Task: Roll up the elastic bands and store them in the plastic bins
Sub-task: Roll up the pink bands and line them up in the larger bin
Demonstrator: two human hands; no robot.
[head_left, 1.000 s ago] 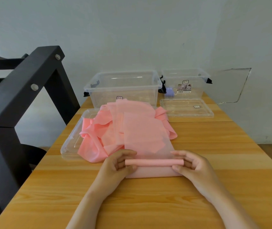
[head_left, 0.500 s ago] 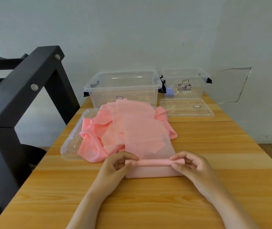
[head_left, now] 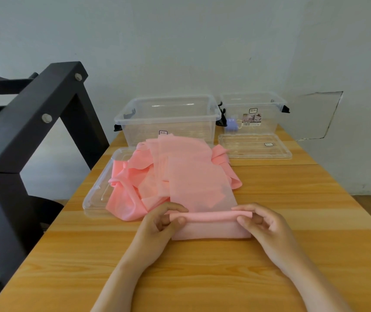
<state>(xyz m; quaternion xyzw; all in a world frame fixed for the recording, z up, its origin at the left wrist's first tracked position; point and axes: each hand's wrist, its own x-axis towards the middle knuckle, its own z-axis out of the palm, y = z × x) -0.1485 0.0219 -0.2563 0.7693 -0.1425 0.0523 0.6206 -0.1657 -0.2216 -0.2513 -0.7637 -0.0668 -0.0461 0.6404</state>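
Observation:
A pink elastic band (head_left: 210, 228) lies flat on the wooden table (head_left: 292, 255), with a thin rolled part (head_left: 211, 216) across its width. My left hand (head_left: 159, 226) pinches the roll's left end and my right hand (head_left: 263, 224) pinches its right end. Behind the roll the band runs back into a loose pile of pink bands (head_left: 157, 172). At the back stand two clear plastic bins, a large one (head_left: 168, 118) on the left and a smaller one (head_left: 254, 113) on the right.
A clear lid (head_left: 96, 194) lies under the pile's left side, and another clear lid (head_left: 254, 146) lies before the smaller bin. A small purple object (head_left: 231, 126) sits between the bins. A black metal frame (head_left: 22, 136) stands at the table's left. A wall is close behind.
My fingers have curled further over the roll's ends, and the roll has turned slightly away from me, a little thicker than before. The pile and bins have not moved.

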